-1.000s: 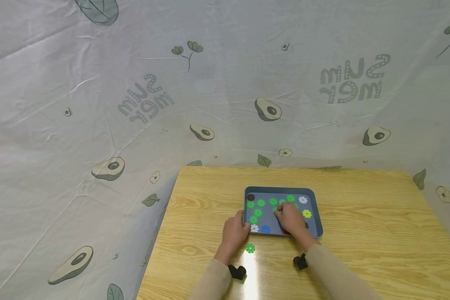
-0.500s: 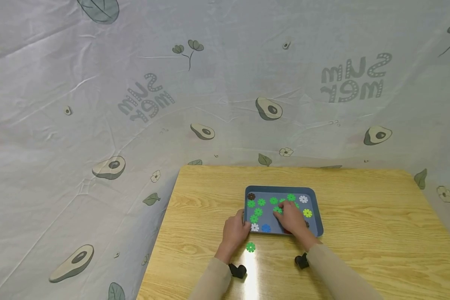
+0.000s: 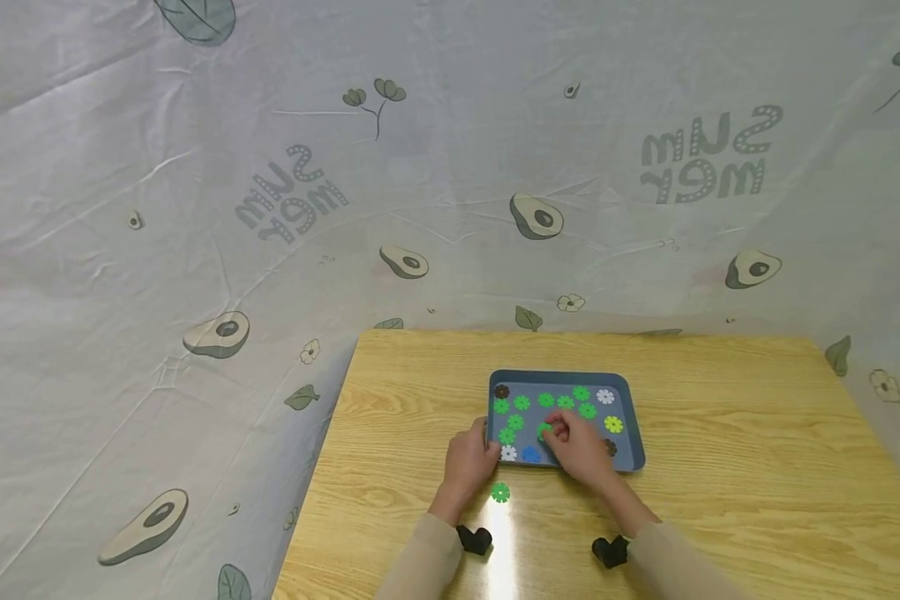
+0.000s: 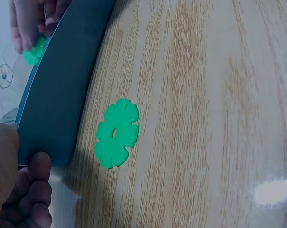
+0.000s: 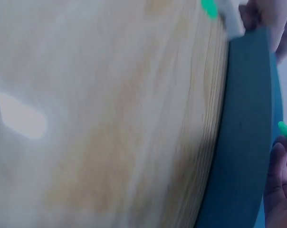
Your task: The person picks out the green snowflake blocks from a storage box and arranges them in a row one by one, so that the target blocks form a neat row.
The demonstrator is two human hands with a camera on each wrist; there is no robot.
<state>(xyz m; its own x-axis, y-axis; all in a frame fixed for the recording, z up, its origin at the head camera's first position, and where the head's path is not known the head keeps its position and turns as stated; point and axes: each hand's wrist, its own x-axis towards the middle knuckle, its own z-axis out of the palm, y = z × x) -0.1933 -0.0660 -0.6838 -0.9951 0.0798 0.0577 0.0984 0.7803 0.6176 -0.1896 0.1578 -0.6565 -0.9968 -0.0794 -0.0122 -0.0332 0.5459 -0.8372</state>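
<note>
My left hand [image 3: 468, 458] grips the near left corner of a blue-grey tray [image 3: 630, 408], thumb over the rim and fingers curled outside, as the left wrist view shows. Over the middle of the tray, my right hand [image 3: 579, 446] pinches a green notched plastic disc [image 4: 35, 51] between thumb and fingertips. Several green discs [image 3: 521, 402] lie flat in the tray. A blue disc [image 3: 531, 454] and a white disc [image 3: 507, 452] lie near its front wall. One loose green disc [image 4: 118, 133] lies on the table just in front of the tray.
The wooden table [image 3: 735, 433] extends on both sides of the tray. Behind it hangs a pale printed cloth [image 3: 450, 167]. A yellow disc [image 3: 613, 424], another white disc [image 3: 605, 397] and dark brown discs [image 3: 502, 391] also lie in the tray.
My right hand has picked up a green disc from the tray and moved slightly left and nearer with it. A dark disc at the right now shows more. My left hand stays in place.
</note>
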